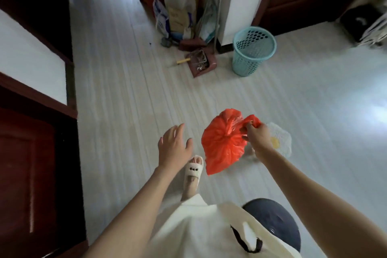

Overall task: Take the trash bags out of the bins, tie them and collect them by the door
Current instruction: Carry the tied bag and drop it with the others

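Landmark: the red bag [223, 144]; every place below is told from it.
Right hand [256, 135]: just right of the bag, touching it; the fingers [248, 126] are curled and pinch the bunched top and one loose ear of the plastic.
Bag: hangs in the air from that pinch, above the floor [129, 100], its mouth gathered to a puckered point; I cannot tell whether a knot is there or only a twist.
Left hand [174, 145]: just left of the bag and apart from it, holding nothing, the fingers straight and spread.
Slipper [193, 170]: below the bag and between the two hands, on the person's foot.
Egg mat [279, 141]: on the floor just right of the bag, partly behind the right hand.
Dark dome [278, 222]: nearer than the bag, low and right; it may be a bin lid, but a white garment cuts it off.
Dustpan [200, 64]: well beyond the bag, on the floor, with debris in it.
Basket [252, 49]: beyond the bag and right of the dustpan, upright, with no liner showing.
Done, as I judge it: one bag is out of its bin and gathered, perhaps tied.
Left: making the tie sure, setting the bag by the door, and any other bins.
Hard to make out: no collected bags show; dark wooden panels stand left of the bag and far beyond it, and which is the intended door I cannot say. The clutter behind the dustpan is blurred.
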A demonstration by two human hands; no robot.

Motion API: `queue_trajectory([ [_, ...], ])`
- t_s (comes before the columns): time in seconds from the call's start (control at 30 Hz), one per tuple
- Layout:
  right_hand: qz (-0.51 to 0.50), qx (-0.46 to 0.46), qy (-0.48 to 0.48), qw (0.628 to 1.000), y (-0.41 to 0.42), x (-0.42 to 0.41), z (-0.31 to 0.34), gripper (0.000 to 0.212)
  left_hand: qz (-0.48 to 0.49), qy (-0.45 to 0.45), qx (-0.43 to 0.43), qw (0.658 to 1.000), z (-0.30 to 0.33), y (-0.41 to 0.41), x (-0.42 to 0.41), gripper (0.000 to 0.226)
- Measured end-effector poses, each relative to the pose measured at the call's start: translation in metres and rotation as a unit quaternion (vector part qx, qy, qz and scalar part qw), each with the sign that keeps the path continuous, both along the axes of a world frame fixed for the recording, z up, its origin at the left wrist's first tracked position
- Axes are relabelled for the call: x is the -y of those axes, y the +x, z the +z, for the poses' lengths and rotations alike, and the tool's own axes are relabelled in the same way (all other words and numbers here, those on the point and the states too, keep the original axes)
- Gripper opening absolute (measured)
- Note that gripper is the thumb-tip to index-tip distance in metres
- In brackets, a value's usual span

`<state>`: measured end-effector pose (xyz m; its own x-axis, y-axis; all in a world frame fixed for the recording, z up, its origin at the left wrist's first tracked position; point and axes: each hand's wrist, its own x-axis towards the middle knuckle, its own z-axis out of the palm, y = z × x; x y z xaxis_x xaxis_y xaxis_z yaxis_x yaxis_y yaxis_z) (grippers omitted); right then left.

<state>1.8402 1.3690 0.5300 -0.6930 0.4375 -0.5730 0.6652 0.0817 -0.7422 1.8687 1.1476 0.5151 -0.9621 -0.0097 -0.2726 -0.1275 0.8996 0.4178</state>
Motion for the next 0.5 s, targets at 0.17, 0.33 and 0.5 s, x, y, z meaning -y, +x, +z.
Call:
queue_trajectory([
  [0.17,-0.132,-0.014,-0.010,0.991,-0.072,-0.060,0.026,0.029,-0.056,0.026,0.024,0.998,0.015,-0.109,-0.037,0.053],
  [0.33,-0.225,-0.048,0.003,0.973,-0.126,-0.131,0.042,0.031,-0.164,0.024,0.037,0.985,0.026,-0.211,-0.106,0.055],
  [0.5,-0.299,-0.073,0.023,0.951,-0.170,-0.211,0.041,0.029,-0.305,-0.014,-0.002,0.952,0.030,-0.306,-0.224,0.056],
])
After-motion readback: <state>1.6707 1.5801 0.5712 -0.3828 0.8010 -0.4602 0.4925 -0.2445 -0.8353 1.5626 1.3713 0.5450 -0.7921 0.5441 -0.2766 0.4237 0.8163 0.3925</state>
